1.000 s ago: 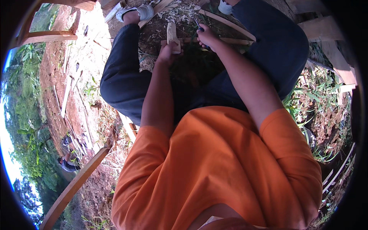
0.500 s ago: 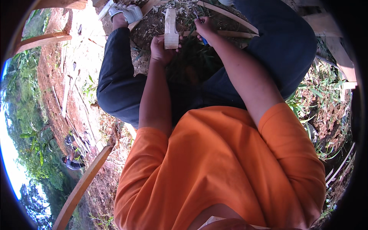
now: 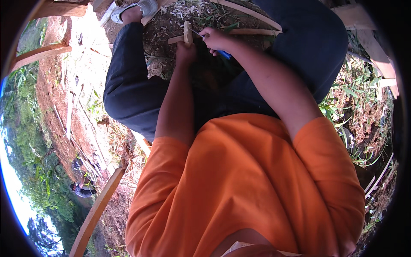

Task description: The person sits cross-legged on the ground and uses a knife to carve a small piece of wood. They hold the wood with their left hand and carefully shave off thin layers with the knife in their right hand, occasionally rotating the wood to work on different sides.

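Observation:
My left hand [image 3: 186,55] is closed round the lower end of a short pale wooden block [image 3: 187,32], which now shows a narrow face and stands upright in the picture. In my right hand [image 3: 214,40] is a tool with a blue handle [image 3: 224,55], gripped by the fingers. Its thin metal shaft or blade [image 3: 197,33] points left toward the block; whether the tip touches the wood I cannot tell. Both hands are between my bent legs, above the ground.
Pale shavings [image 3: 180,13] litter the ground beyond my hands. Long wooden strips [image 3: 252,31] lie behind and beside them. A curved timber [image 3: 96,210] rises at the lower left, and boards [image 3: 376,55] stand at the right. Another person [image 3: 83,188] is farther off at the left.
My left hand has turned the block from its broad notched side to a narrow side. The right hand has come left, and the tool's tip has swung from pointing away to pointing at the block.

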### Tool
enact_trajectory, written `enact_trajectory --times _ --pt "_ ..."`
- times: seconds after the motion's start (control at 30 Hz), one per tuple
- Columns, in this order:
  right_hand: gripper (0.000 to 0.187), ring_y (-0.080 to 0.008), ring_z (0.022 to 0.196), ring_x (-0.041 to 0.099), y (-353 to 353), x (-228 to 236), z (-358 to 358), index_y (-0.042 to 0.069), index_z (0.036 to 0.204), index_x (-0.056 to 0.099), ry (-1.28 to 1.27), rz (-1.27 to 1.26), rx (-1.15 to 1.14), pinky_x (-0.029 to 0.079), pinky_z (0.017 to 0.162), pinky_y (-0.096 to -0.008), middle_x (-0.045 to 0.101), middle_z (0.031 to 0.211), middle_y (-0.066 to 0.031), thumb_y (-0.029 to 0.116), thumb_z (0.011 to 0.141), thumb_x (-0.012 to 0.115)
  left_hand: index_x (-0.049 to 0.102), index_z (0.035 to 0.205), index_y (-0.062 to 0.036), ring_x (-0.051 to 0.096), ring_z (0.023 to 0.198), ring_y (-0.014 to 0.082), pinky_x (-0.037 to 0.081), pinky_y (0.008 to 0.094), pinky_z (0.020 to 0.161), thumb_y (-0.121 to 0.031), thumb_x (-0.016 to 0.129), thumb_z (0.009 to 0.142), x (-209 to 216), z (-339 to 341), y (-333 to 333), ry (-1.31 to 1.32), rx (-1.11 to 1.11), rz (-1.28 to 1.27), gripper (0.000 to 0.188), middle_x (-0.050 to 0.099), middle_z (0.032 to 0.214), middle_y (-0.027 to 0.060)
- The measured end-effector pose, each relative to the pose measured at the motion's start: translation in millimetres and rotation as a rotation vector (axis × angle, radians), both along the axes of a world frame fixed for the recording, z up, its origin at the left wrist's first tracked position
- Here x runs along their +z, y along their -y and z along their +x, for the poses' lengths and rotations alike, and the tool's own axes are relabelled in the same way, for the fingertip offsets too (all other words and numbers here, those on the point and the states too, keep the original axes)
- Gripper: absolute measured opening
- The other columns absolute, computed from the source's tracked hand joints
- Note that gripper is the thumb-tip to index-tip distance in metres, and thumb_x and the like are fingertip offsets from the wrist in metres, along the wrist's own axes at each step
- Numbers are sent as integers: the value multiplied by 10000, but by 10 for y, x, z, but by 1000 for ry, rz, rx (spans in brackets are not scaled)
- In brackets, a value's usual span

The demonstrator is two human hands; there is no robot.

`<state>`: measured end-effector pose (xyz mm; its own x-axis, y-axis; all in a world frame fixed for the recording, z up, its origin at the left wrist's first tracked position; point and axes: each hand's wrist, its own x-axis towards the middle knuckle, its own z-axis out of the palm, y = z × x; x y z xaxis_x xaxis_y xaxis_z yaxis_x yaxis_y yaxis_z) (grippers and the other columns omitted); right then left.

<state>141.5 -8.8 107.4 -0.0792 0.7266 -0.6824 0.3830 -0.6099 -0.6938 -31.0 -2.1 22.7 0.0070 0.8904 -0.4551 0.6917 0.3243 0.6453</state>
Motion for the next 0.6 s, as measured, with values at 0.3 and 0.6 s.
enact_trajectory --times 0.3,0.6 --pt "427 -124 564 596 -45 99 -77 196 1442 509 111 -27 108 515 464 -306 595 798 -52 188 1023 426 392 1251 62 612 1074 544 491 570 915 -260 603 910 70 42 101 29 -41 111 514 628 1102 385" --pt "493 -152 535 589 -128 238 -128 205 1421 527 198 0 161 515 454 -331 627 771 -62 136 941 434 352 1250 53 625 1026 553 499 587 870 -234 596 925 87 102 128 18 -71 129 497 636 1059 395"
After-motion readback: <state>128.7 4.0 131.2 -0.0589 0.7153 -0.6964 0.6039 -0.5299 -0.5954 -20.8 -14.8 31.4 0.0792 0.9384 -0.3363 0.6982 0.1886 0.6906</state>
